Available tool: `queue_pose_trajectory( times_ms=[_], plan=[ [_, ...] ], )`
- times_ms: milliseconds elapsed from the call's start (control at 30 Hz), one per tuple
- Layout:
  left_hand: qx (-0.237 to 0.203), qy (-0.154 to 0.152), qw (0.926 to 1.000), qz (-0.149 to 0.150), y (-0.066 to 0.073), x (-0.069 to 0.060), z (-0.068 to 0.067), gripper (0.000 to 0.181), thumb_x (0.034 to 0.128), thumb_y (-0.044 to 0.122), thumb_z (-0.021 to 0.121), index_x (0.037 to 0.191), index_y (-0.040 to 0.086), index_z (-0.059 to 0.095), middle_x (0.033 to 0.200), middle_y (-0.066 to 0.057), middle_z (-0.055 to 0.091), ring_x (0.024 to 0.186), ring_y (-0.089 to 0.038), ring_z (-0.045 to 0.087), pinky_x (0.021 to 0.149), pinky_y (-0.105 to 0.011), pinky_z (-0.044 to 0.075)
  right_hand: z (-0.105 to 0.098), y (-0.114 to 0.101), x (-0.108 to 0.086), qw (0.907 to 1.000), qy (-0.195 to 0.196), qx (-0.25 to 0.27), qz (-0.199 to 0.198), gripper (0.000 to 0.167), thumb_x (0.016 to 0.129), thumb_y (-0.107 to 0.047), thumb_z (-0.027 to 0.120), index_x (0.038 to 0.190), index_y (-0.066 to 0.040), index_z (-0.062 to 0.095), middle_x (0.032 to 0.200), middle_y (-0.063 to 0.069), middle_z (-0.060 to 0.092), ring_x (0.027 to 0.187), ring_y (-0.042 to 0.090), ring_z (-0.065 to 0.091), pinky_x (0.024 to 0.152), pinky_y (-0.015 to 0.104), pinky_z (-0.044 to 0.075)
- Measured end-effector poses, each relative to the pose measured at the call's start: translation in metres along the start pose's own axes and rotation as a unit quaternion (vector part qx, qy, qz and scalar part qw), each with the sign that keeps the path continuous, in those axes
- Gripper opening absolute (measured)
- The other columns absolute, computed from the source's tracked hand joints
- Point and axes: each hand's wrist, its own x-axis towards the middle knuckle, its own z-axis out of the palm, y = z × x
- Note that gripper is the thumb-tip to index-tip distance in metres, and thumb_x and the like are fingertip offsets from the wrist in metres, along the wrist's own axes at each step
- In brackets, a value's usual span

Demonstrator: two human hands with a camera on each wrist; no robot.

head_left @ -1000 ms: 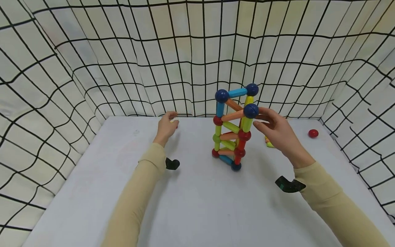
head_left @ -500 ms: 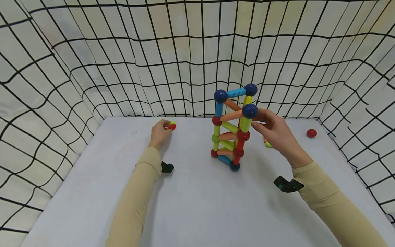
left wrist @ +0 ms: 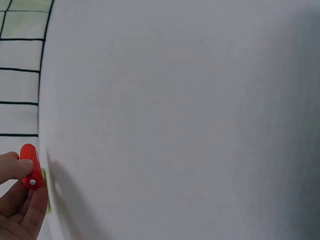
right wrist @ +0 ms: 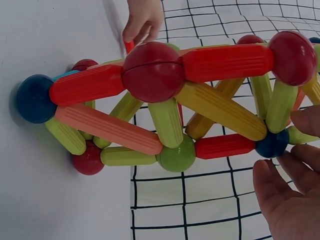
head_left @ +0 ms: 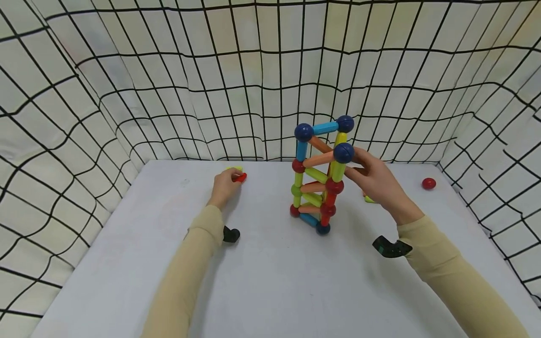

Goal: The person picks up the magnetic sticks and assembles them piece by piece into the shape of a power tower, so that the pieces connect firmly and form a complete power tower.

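A tower of magnetic rods and balls [head_left: 314, 186] stands upright on the white table, right of centre. My left hand [head_left: 224, 188] is low over the far left of the table and pinches a red magnetic rod [left wrist: 31, 167] between thumb and fingers; a white dot shows on the rod's end. Just beyond it lies a yellow-green piece [head_left: 235, 168], partly hidden by the hand. At the tower's upper right, my right hand [head_left: 378, 183] holds the frame, its thumb and fingers around a blue ball [right wrist: 272, 144] in the right wrist view. Some fingertips are hidden behind the tower.
A red ball [head_left: 428, 183] lies at the far right of the table. Behind my right hand sits a yellow-green piece [head_left: 369, 199], mostly covered. White walls with a black grid net [head_left: 270, 94] close off the back and sides.
The left hand has moved slightly nearer and now pinches the red rod, lifting it apart from the yellow-green piece. The right hand stays at the tower, which stands as before.
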Motion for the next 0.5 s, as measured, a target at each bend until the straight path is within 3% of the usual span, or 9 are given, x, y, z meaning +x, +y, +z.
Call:
queue_pose_trajectory(
  times_ms=[100,167,233,300,500],
  plan=[
    [-0.079,-0.035,0.9962,-0.01,0.019,-0.008,-0.003,0.035,0.0938,0.003,0.056,0.128,0.007,0.061,0.126,-0.02,0.061,0.114,-0.032,0.057,0.096,-0.044,0.046,0.0,0.001,0.002,1.0,-0.005,-0.003,-0.001,0.049,0.099,-0.024,0.059,0.145,-0.012,0.045,0.141,0.01,0.05,0.132,0.032,0.045,0.104,0.049,0.042],
    [-0.161,-0.055,0.9852,-0.015,0.035,-0.016,-0.006,0.037,0.0954,0.005,0.056,0.132,0.011,0.058,0.128,-0.019,0.059,0.113,-0.032,0.058,0.096,-0.047,0.046,0.0,0.002,0.004,1.0,-0.005,-0.004,0.002,0.048,0.099,-0.025,0.058,0.144,-0.011,0.046,0.14,0.011,0.051,0.132,0.033,0.045,0.103,0.05,0.042],
    [-0.247,-0.074,0.9661,-0.019,0.052,-0.025,-0.011,0.041,0.0957,0.004,0.056,0.135,0.014,0.055,0.128,-0.017,0.057,0.112,-0.031,0.058,0.099,-0.046,0.046,0.0,0.002,0.004,0.9999,-0.002,-0.006,0.008,0.048,0.099,-0.027,0.058,0.143,-0.011,0.046,0.14,0.011,0.05,0.131,0.034,0.046,0.103,0.052,0.042],
    [-0.325,-0.09,0.9411,-0.018,0.068,-0.034,-0.015,0.045,0.0955,0.002,0.057,0.138,0.013,0.051,0.127,-0.017,0.056,0.112,-0.032,0.059,0.101,-0.043,0.046,0.001,0.002,0.005,0.9998,0.001,-0.008,0.015,0.048,0.1,-0.029,0.057,0.143,-0.011,0.046,0.14,0.011,0.05,0.131,0.035,0.045,0.103,0.053,0.042],
    [-0.467,-0.13,0.8744,-0.021,0.117,-0.063,-0.024,0.049,0.0962,0.002,0.058,0.142,0.002,0.041,0.13,-0.018,0.05,0.115,-0.03,0.056,0.095,-0.031,0.05,0.0,0.001,0.005,0.9998,0.012,-0.014,0.009,0.049,0.1,-0.03,0.056,0.143,-0.008,0.046,0.139,0.012,0.047,0.129,0.034,0.046,0.106,0.054,0.039]
  ],
)
